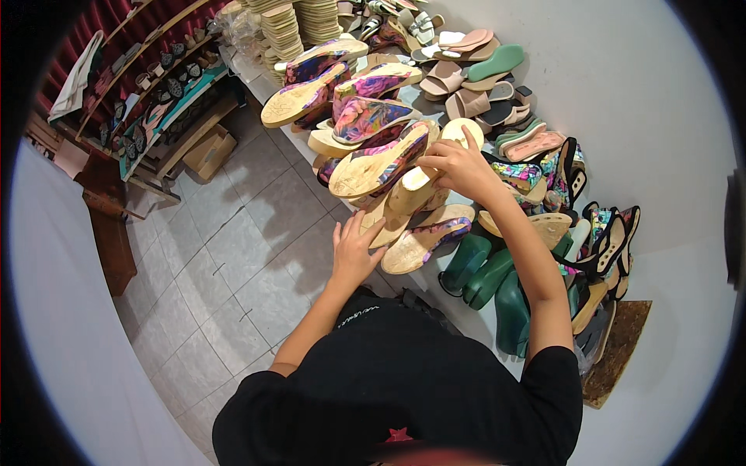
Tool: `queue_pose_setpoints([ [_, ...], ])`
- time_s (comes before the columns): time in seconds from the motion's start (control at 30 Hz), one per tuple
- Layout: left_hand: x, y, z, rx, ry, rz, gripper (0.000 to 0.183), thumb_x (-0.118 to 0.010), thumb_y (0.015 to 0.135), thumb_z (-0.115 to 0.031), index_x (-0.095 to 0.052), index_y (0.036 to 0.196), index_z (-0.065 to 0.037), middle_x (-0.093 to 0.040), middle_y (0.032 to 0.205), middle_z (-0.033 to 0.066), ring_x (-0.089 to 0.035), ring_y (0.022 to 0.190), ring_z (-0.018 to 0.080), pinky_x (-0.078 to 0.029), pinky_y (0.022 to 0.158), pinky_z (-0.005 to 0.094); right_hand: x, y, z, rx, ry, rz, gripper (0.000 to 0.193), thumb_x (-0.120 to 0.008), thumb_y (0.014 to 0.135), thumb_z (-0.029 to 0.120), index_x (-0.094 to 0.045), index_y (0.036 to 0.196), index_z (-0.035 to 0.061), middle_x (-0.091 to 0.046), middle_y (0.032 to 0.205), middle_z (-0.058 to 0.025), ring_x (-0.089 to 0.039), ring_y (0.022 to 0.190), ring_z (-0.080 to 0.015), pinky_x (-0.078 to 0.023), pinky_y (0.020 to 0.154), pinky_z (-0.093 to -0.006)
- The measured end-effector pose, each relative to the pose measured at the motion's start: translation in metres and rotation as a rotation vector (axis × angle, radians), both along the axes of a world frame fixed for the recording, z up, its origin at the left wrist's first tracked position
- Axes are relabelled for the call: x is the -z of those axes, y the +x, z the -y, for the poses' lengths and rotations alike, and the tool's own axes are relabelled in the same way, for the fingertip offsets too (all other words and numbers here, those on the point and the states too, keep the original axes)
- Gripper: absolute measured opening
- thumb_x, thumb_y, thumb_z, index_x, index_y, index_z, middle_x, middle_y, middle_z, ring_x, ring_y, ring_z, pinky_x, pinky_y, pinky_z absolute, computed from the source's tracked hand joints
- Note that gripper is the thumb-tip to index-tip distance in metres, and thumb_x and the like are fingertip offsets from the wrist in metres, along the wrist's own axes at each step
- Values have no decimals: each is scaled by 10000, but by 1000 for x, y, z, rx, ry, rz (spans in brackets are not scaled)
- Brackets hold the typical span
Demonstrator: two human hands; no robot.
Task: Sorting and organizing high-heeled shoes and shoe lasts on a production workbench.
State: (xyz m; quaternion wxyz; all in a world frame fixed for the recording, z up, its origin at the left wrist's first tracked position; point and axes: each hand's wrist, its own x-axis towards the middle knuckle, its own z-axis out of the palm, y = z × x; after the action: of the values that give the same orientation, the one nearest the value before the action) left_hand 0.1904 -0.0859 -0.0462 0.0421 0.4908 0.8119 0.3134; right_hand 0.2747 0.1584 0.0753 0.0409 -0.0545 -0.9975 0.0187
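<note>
Among the rows of wedge soles on the table, a plain tan wedge sole with a cream heel end tilts toward me. My right hand bends over its heel end, some fingers curled on it and one finger stretched toward a pale round-ended sole. Lower and to the left, my left hand has its fingers spread, the tips at the edge of the tan sole beneath. Just behind stands a wedge sole with purple floral sides. Nearest me lies another floral-edged wedge sole.
Green shoe lasts and colourful strapped sandals crowd the right side. Stacks of pale soles and assorted slippers fill the back. A shelf of shoes and a cardboard box stand at the left, across the tiled floor.
</note>
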Motion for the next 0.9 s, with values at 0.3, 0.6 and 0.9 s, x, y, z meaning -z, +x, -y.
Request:
queue_pose_setpoints([
  [0.3,8,-6,-1,32,80,-10,444,-747,663,-234,-634,1073,-109,-457,1270,210,-481,1137,339,-335,959,460,7,-6,11,-42,-8,-49,462,-746,613,128,-621,1041,250,-574,948,45,-534,1056,-150,-193,1061,-602],
  [0.6,7,-8,-1,43,109,-12,395,-752,662,-241,-643,1004,-74,-472,1251,214,-498,1112,337,-350,932,457,14,-9,21,-20,11,14,453,-729,623,126,-606,1045,236,-582,1029,34,-517,1111,-165,-226,1061,-576],
  [0.9,6,-7,-1,55,105,13,425,-744,666,-228,-631,1042,-66,-436,1278,228,-459,1149,358,-359,929,447,23,-2,18,-35,11,-99,505,-757,620,140,-581,1090,201,-568,1045,-12,-502,1106,-212,-336,1008,-510],
])
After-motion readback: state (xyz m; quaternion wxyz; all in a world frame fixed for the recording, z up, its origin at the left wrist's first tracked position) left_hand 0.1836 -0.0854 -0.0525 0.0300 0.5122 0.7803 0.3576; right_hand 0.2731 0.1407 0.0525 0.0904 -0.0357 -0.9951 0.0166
